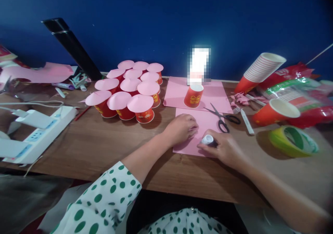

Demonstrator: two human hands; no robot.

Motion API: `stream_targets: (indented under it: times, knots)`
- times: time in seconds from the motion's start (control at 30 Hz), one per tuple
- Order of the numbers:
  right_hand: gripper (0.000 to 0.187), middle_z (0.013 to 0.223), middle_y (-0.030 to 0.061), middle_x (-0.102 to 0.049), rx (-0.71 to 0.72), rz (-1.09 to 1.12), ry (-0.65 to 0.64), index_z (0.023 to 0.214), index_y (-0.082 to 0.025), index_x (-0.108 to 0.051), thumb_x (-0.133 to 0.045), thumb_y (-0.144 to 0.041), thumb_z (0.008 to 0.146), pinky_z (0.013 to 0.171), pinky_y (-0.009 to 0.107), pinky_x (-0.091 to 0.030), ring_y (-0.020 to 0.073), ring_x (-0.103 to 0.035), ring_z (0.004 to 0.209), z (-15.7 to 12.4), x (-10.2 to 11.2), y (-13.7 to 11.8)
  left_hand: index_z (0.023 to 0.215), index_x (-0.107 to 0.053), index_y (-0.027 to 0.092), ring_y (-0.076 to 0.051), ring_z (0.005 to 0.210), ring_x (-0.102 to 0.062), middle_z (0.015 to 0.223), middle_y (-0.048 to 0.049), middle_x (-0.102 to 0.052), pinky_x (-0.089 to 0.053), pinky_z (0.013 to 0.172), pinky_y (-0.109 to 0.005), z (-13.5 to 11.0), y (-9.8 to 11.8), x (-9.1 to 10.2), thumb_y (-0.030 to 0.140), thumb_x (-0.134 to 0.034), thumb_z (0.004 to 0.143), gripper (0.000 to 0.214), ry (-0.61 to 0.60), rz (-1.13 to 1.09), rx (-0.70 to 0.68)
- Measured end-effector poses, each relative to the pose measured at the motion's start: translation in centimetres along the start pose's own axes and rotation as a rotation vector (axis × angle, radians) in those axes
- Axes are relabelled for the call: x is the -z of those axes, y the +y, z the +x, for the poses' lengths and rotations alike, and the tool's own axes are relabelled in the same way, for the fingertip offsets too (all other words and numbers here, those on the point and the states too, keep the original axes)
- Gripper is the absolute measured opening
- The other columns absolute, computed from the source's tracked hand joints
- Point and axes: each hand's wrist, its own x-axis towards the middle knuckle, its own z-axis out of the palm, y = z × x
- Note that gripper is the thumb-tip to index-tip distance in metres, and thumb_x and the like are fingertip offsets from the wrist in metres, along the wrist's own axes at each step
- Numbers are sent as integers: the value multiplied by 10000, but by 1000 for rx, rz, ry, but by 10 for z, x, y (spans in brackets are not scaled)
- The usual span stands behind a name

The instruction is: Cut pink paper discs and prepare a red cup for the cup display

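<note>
My left hand (183,130) rests on a pink paper sheet (182,147), fingers slightly bent over its left part and holding nothing visible. Gripped in my right hand (223,147) is a small cylinder with a white round top (207,139), upright over the sheet's right side; its lower part is hidden by my fingers. Scissors (221,117) with black handles lie spread just beyond my right hand. Behind the sheet a red paper cup (193,97) stands upside down on more pink paper (177,91).
Several red cups with pink paper cones (130,84) stand left of centre. At far left lie a white power strip (54,130) and cables. On the right are stacked cups (260,70), a tipped cup (273,112), a white utility knife (246,122) and green-yellow tape (281,142).
</note>
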Motion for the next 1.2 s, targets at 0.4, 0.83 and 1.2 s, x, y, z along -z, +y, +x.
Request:
stream_targets:
  times: [0.4,0.83,1.2]
  knots:
    - [286,567,-50,-528,-64,160,-20,683,-205,-527,-620,-404,866,522,219,-347,103,-437,527,-3,6,3,923,-745,183,-224,1040,-614,1074,-90,-699,-481,952,-351,1,3,3,276,-643,872,147,-11,7,23]
    - [98,738,16,-698,-161,412,131,844,-191,-602,-583,-287,841,620,254,-509,159,-651,644,-1,8,4,928,-729,177,-221,1037,-615,1050,-85,-698,-482,938,-348,0,3,2,269,-606,893,157,5,-16,14]
    - [139,824,33,-730,-42,210,97,901,-189,-632,-574,-311,871,704,274,-490,178,-652,721,0,2,3,948,-737,171,-230,1012,-617,1058,-88,-701,-487,924,-356,0,1,1,293,-628,883,176,7,3,2]
